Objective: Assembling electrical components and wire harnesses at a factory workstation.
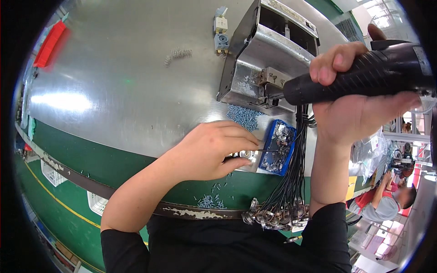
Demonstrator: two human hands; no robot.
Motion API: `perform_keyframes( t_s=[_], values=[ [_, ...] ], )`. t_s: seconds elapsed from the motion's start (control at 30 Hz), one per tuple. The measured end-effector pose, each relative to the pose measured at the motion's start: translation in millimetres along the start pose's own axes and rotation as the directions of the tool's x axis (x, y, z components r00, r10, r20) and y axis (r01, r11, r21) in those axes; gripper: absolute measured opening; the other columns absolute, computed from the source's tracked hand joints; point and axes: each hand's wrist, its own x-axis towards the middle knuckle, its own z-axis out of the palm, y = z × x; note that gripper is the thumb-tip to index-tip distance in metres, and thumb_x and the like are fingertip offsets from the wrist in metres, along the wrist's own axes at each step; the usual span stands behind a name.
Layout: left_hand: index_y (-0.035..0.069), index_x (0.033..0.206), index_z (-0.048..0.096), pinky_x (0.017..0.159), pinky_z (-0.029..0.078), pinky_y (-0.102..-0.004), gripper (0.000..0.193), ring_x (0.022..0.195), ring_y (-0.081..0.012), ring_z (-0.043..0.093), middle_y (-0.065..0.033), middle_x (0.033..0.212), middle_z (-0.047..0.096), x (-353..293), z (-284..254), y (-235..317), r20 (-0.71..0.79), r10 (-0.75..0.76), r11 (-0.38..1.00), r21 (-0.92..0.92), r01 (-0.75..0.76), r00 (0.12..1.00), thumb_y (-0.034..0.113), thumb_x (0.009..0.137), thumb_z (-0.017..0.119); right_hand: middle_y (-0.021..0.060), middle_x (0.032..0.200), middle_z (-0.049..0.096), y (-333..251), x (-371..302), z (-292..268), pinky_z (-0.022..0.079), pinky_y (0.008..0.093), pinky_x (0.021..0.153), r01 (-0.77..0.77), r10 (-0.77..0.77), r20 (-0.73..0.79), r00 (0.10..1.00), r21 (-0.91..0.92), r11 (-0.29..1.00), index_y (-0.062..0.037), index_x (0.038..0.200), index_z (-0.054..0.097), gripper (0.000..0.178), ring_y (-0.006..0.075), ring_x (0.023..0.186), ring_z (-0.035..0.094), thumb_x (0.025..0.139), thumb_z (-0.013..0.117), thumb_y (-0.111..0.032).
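Note:
Fingers of my left hand (216,146) are closed on a small round metal part (246,154), from which a thin black cable runs right over a blue tray (282,173) of small metal pieces. In my right hand (341,116) is a black power screwdriver (378,75), held sideways. Its nose meets the front of a metal screw feeder (248,63); the tip is partly hidden there. A pile of bluish screws (243,117) lies between the feeder and my left hand. Beside the tray, a bundle of black cables (295,170) hangs toward me, with round metal ends (277,217).
Springs (180,53) lie on the metal tabletop (118,82). Small socket-like parts (221,34) stand left of the feeder. Loose screws (210,201) rest by the table's near edge. A red bin (50,44) sits far left. Another person (380,200) works at the right.

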Motion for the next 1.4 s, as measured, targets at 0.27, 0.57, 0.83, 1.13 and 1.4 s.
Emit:
perform_keyframes(
  t_s=[0.27,0.57,0.83,1.13,1.4],
  values=[
    [0.006,0.112,0.075,0.090,0.059,-0.0423,0.031,0.105,-0.0297,0.073,-0.0077,0.114,0.077,-1,0,-1,0.004,-0.005,1.000,0.006,0.005,1.000,0.014,0.082,0.083,0.0077,0.080,0.057,-1,1,18,0.047,0.0369,0.060,0.090,-0.122,-0.035,0.992,-0.486,0.870,0.0006,0.146,0.040,0.123,0.0199,0.062,0.056,0.079,0.037,-0.103],
    [0.006,0.111,0.075,0.089,0.059,-0.0422,0.031,0.105,-0.0298,0.073,-0.0077,0.114,0.077,1,-3,1,-0.004,0.003,1.000,0.010,-0.003,1.000,0.014,0.082,0.083,0.0085,0.080,0.055,11,5,13,0.047,0.0371,0.059,0.175,-0.176,0.014,0.984,0.059,0.983,-0.0042,0.135,0.046,0.113,0.0208,0.061,0.055,0.080,0.036,-0.102],
    [0.005,0.111,0.075,0.090,0.059,-0.0423,0.031,0.105,-0.0299,0.073,-0.0080,0.114,0.076,0,2,2,0.007,0.002,1.000,0.005,-0.002,1.000,0.013,0.082,0.083,0.0077,0.079,0.055,-5,-1,21,0.046,0.0371,0.057,0.085,-0.081,0.028,0.996,-0.441,0.893,-0.0038,0.138,0.046,0.114,0.0211,0.060,0.055,0.080,0.037,-0.102],
    [0.004,0.111,0.076,0.089,0.058,-0.0442,0.031,0.103,-0.0334,0.072,-0.0110,0.113,0.076,-4,1,-2,-0.033,-0.007,1.000,0.014,0.008,0.999,0.011,0.081,0.082,0.0032,0.082,0.053,-27,-61,26,0.047,0.0326,0.052,-0.137,0.127,0.060,0.990,0.198,0.971,-0.0024,0.161,0.032,0.115,0.0160,0.057,0.055,0.088,0.052,-0.089],
    [0.008,0.111,0.077,0.094,0.055,-0.0432,0.027,0.107,-0.0308,0.070,-0.0070,0.114,0.076,-7,5,-5,-0.022,-0.037,0.999,0.003,0.037,0.999,0.021,0.087,0.077,0.0030,0.081,0.054,-18,-70,10,0.047,0.0336,0.052,0.074,-0.044,0.447,0.893,-0.050,0.996,-0.0057,0.160,0.034,0.119,0.0153,0.056,0.054,0.082,0.052,-0.094]
  ],
)
